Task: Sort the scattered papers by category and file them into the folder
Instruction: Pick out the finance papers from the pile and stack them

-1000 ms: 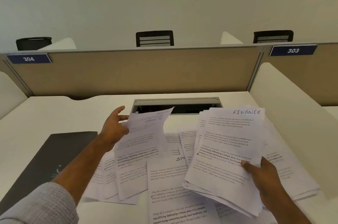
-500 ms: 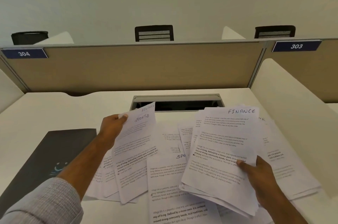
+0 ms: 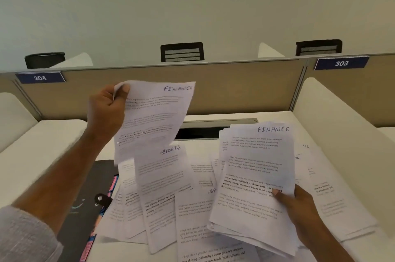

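Tabletop [image 3: 53, 137], white, walled by beige partitions. Loose papers [image 3: 162, 193] scattered over its middle and right; overlap too heavy for a count. Readable headings: SPORTS on one sheet, a second "SP…" partly covered, HR at far right.

Folder [image 3: 85, 204]: one, dark, lying at left on the tabletop, papers overlapping its right edge. Closed or open, cannot tell.

Stack [image 3: 256, 176]: one, several sheets, FINANCE on top. Right hand [image 3: 299, 208] holds it raised above the scatter, thumb pinching the lower right edge.

Sheet [image 3: 154, 114]: one, headed FINANCE, raised high. Left hand [image 3: 106, 112] pinches its top left corner, thumb on front, fingers curled behind. Sheet hangs curved, free of the pile.

Step in hand, by judgement: adding this sheet to the FINANCE stack. To do it well, bring it across flat over the stack, heading up and facing the same way, and ease the right thumb just enough to admit it. Square the edges before reaching again, since the stack is already fanned. Sorting is early; nothing filed yet.

Hands: two. Chairs beyond the partition: three. Desk labels: two, 304 and 303.
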Available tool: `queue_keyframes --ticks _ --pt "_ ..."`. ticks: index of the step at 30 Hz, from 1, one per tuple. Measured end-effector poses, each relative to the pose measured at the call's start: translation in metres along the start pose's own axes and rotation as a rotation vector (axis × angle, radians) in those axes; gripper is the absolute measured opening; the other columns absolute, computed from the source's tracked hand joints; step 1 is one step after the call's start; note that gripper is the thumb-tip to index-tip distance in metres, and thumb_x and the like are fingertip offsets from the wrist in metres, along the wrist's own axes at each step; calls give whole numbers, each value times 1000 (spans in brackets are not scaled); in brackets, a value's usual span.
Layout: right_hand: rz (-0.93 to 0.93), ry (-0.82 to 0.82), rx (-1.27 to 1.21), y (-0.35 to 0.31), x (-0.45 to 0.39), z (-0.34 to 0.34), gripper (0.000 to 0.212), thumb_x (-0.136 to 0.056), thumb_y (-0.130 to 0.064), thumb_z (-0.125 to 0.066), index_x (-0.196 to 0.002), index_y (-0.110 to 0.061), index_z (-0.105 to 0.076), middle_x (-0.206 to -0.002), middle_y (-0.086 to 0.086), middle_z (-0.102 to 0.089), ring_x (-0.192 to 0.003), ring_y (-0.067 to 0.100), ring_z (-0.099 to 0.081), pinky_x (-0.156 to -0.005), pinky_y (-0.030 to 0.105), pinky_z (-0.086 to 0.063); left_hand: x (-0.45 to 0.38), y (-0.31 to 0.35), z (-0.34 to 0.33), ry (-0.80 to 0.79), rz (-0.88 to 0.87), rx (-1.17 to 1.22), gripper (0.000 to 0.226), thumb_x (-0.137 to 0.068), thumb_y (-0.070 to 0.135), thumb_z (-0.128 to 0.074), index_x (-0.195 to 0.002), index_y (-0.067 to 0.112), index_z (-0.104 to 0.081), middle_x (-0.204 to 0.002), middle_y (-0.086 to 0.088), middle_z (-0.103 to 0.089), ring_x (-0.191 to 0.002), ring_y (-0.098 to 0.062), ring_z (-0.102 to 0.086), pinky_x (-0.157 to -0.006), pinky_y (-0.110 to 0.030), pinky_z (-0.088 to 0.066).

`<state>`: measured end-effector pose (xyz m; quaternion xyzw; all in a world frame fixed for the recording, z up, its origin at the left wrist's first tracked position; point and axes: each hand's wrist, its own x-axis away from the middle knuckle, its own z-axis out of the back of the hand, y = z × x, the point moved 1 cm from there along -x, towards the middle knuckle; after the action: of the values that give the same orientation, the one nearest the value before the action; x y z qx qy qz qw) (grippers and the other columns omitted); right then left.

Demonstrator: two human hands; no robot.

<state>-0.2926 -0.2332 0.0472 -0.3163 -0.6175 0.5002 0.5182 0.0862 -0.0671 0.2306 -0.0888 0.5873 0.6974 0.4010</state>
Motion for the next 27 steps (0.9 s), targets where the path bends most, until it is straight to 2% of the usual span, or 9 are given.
queue_keyframes --ticks 3,6,9,13,18,20,23,27 --pt "2 -24 -3 -6 6 -2 19 -87 -3 -65 -105 -10 -66 -93 8 -73 -82 34 -69 -64 35 -55 2 37 5 -67 -25 130 21 -98 27 -54 -95 15 -71 -71 7 -62 -63 -11 -53 -53 -24 -45" --pt "12 -41 -7 -13 13 -3 17 -88 -5 -65 -103 -12 -66 -92 7 -73 -82 33 -69 -62 34 -54 9 65 7 -179 8 275 22 -98 18 -52 -85 19 -69 -64 13 -65 -55 -4 -57 -47 -18 -48" --pt "32 -52 -19 -20 19 -2 19 -88 -5 -65 -106 -10 -65 -92 8 -73 -82 34 -69 -62 35 -54 14 76 8 -293 103 411 21 -92 24 -56 -80 17 -72 -69 4 -71 -60 -11 -65 -55 -26 -57" --pt "32 -67 -64 -23 26 -3 20 -88 -4 -64 -107 -10 -65 -95 9 -73 -84 34 -69 -63 35 -55 24 67 2 -368 236 489 23 -88 29 -58 -93 11 -71 -76 -8 -71 -65 -21 -68 -58 -32 -58" --pt "40 -124 -79 -23 38 -11 19 -87 -5 -66 -105 -10 -67 -87 7 -77 -79 34 -72 -64 39 -58 54 33 -41 -289 471 396 20 -96 20 -57 -87 9 -71 -77 -6 -73 -69 -21 -67 -62 -33 -58" --pt "38 -160 -78 -25 44 -15 18 -87 -7 -66 -105 -10 -66 -87 9 -77 -77 34 -73 -69 46 -59 71 15 -60 -224 551 327 20 -95 20 -59 -81 13 -71 -81 -7 -72 -74 -23 -64 -73 -43 -57" --pt "23 -234 -98 -28 55 -21 21 -87 -6 -65 -108 -11 -66 -93 12 -76 -81 36 -73 -74 51 -58 100 0 -79 -129 621 215 26 -96 23 -57 -73 21 -68 -80 -5 -70 -76 -23 -63 -74 -43 -56" --pt "-11 -345 -95 -29 66 -26 26 -88 -9 -64 -114 -10 -64 -99 15 -75 -86 38 -72 -77 51 -58 134 -6 -92 -118 746 177 22 -99 27 -49 -82 29 -63 -88 -1 -68 -86 -23 -65 -75 -37 -54"
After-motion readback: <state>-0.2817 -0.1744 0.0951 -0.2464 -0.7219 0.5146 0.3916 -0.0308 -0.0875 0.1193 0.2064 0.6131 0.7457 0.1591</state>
